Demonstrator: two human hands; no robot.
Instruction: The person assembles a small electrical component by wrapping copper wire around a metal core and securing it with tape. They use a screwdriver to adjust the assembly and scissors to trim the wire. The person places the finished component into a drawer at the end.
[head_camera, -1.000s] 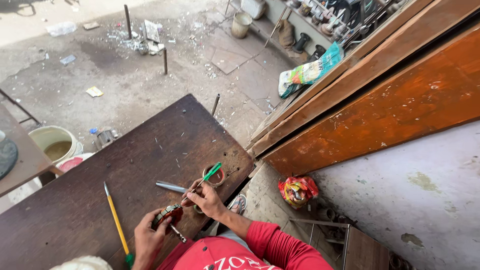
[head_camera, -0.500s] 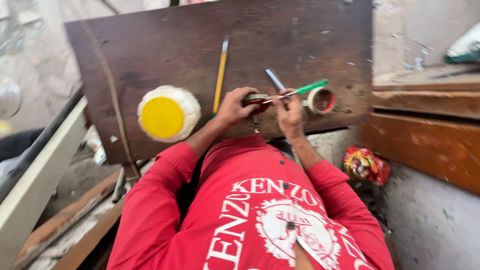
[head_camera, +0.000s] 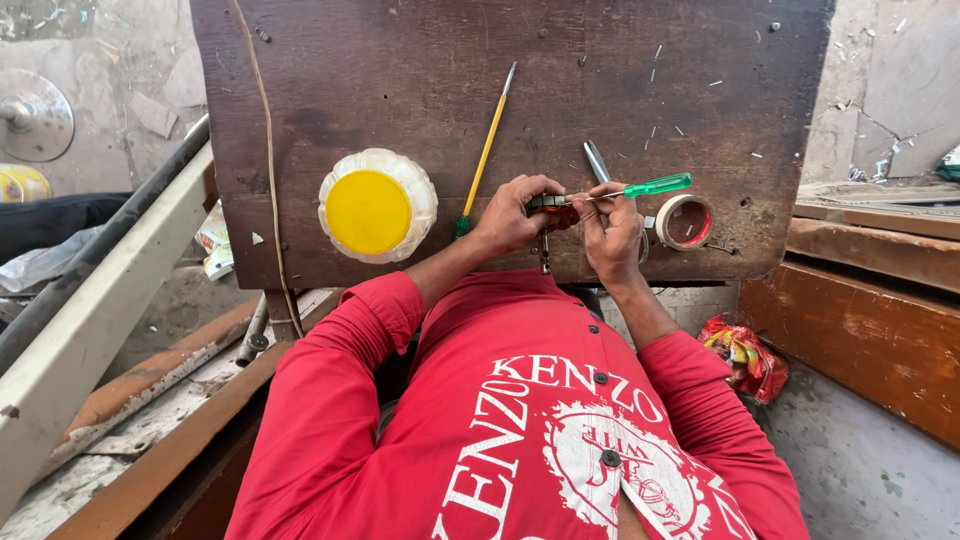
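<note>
My left hand (head_camera: 512, 215) grips a small red and metal part (head_camera: 553, 208) at the near edge of the dark wooden table (head_camera: 420, 90). My right hand (head_camera: 612, 228) holds a green-handled screwdriver (head_camera: 650, 187), its shaft pointing left into that part. Both hands touch over the part, which they mostly hide. Both arms wear red sleeves.
On the table lie a jar with a yellow lid (head_camera: 377, 207), a long yellow-handled screwdriver (head_camera: 486, 150), grey pliers (head_camera: 597, 160) and a roll of tape (head_camera: 684, 221). A crumpled red wrapper (head_camera: 745, 355) lies on the floor at right. Wooden planks (head_camera: 880, 250) flank the right side, a pale beam (head_camera: 90, 330) the left.
The view has swung from looking out across the yard to looking straight down at the table. Both hands stay together on the small part with the green screwdriver.
</note>
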